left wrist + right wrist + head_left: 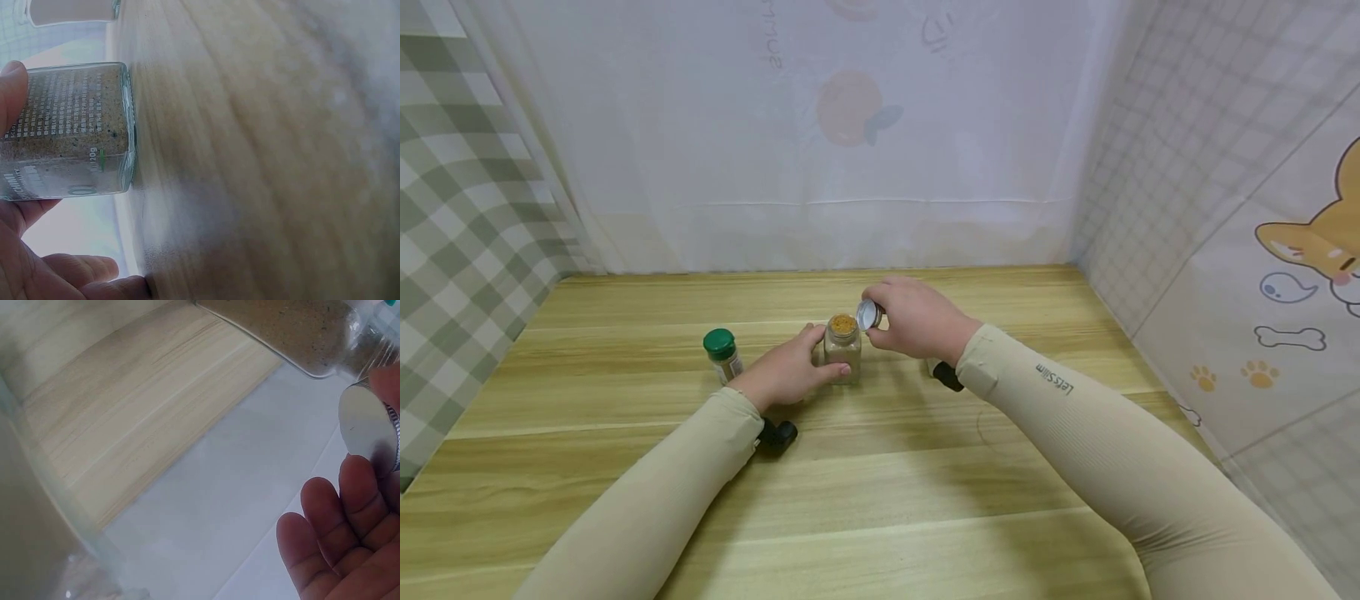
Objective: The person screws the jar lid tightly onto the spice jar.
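A square glass jar (844,354) of brownish seasoning stands upright on the table, uncapped, with orange-yellow powder showing at its mouth. My left hand (786,367) grips it from the left, thumb across the near side. Printed white text covers the jar's glass (69,128) in the left wrist view. Just right of the mouth, my right hand (917,317) pinches a round silver lid (869,315) between thumb and fingers, its white inside turned toward the jar. From the right wrist view the lid's flat metal top (367,428) shows, with the other fingers loosely bent below it.
A spice bottle with a green cap (720,343) stands left of the left hand. Behind the right wrist, another glass container (932,365) is mostly hidden. The wooden table (865,517) meets a white curtain (925,237) at the back.
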### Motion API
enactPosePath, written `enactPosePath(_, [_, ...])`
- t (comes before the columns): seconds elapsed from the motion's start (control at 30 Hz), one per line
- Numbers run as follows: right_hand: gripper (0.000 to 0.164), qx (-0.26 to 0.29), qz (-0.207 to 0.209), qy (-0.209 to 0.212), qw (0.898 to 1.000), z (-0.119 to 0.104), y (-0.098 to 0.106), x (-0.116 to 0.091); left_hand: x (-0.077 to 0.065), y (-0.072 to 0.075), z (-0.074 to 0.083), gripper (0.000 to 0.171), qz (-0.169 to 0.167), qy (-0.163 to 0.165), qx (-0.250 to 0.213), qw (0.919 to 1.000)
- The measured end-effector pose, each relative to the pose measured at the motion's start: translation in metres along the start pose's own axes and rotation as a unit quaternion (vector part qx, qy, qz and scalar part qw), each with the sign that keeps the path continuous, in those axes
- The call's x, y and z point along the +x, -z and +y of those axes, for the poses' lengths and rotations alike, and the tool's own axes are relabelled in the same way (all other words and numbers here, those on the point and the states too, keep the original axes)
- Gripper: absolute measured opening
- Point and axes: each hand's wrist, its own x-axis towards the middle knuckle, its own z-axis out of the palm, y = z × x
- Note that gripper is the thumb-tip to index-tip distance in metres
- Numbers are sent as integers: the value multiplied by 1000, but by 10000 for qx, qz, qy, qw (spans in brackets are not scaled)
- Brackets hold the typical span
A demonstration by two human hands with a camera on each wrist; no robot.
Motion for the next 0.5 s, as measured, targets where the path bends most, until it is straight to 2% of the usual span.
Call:
enactPosePath(0.33, [18, 177, 66, 132, 9997, -1, 0, 3, -1, 0, -1, 81, -14, -38, -69, 10000])
enactPosePath(0.5, [25, 208, 39, 138, 9997, -3, 1, 4, -1, 0, 0, 83, -10, -37, 3, 10000])
